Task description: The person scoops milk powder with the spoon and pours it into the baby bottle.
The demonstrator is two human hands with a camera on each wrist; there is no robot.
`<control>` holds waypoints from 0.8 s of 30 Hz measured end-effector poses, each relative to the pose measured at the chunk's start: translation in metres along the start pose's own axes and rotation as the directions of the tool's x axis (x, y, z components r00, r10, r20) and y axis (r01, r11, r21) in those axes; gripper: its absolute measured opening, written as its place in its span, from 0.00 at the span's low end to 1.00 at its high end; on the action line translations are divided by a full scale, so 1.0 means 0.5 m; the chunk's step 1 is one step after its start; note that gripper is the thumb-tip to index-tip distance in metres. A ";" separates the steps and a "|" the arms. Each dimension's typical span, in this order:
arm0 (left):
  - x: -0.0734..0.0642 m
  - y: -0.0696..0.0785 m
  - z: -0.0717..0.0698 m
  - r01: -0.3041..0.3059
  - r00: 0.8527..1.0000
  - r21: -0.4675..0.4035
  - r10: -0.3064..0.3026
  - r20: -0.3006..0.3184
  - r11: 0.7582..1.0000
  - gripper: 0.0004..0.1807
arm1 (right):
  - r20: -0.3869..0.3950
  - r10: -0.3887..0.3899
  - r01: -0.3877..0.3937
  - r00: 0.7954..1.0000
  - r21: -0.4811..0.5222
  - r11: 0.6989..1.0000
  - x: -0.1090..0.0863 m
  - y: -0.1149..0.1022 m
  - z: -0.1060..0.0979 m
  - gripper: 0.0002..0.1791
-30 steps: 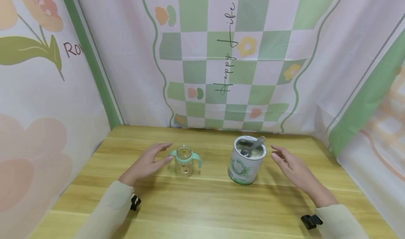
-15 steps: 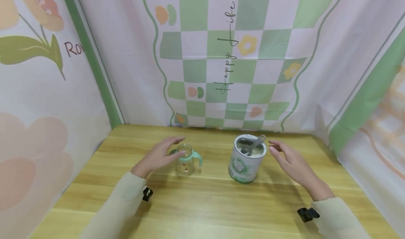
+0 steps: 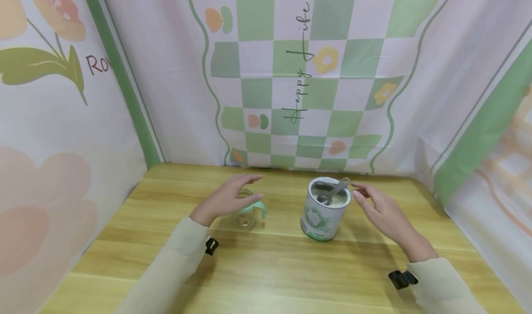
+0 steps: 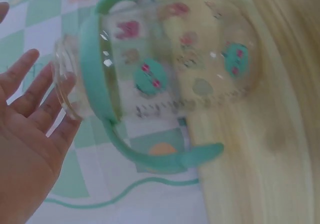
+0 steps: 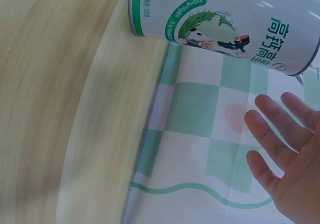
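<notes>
Bottle (image 4: 165, 59) near left hand (image 3: 226, 197) — right hand (image 3: 385, 216) beside can (image 3: 322, 219)

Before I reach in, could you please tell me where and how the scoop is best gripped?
I'd probably pinch the scoop by the upper end of its handle, coming from the right: the handle slants up out of the can toward the right hand, while the bowl lies inside.

Free gap between bottle (image 3: 246, 219) and can (image 3: 319, 219)

Your bottle (image 4: 170, 59) looks glossy and transparent, its handles (image 4: 195, 156) smooth plastic, the can (image 3: 320, 221) shiny, the scoop (image 3: 338, 188) smooth, the surface (image 3: 266, 268) wood-grained, the curtain (image 3: 287, 92) cloth.
</notes>
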State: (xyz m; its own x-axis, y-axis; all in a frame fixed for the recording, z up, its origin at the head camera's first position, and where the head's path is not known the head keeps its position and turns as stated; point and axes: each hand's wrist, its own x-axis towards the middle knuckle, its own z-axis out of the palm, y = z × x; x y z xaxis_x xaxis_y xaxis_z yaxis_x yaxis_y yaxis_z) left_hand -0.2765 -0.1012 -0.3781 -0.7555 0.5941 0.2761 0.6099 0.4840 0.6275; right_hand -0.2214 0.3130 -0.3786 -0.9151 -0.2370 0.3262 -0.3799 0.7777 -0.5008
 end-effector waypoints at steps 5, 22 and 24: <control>0.024 0.023 0.010 -0.034 0.999 -0.017 0.034 0.009 0.999 0.33 | 0.002 0.000 0.000 1.000 -0.002 1.000 0.006 -0.003 -0.002 0.28; 0.090 0.101 0.063 -0.090 0.993 0.044 0.086 0.081 0.995 0.37 | -0.028 -0.037 0.037 0.999 -0.012 0.999 0.030 -0.012 -0.012 0.26; 0.097 0.106 0.072 -0.088 0.992 0.039 0.084 0.089 0.995 0.38 | -0.033 -0.046 0.045 0.998 -0.016 0.999 0.037 -0.016 -0.013 0.26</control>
State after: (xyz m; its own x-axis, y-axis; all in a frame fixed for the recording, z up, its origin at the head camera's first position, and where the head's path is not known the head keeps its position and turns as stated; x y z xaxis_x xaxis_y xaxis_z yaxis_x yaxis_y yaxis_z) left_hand -0.2722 -0.0239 -0.3578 -0.6774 0.6875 0.2617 0.6826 0.4550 0.5718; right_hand -0.2343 0.3065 -0.3634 -0.8918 -0.2527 0.3754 -0.4187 0.7752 -0.4729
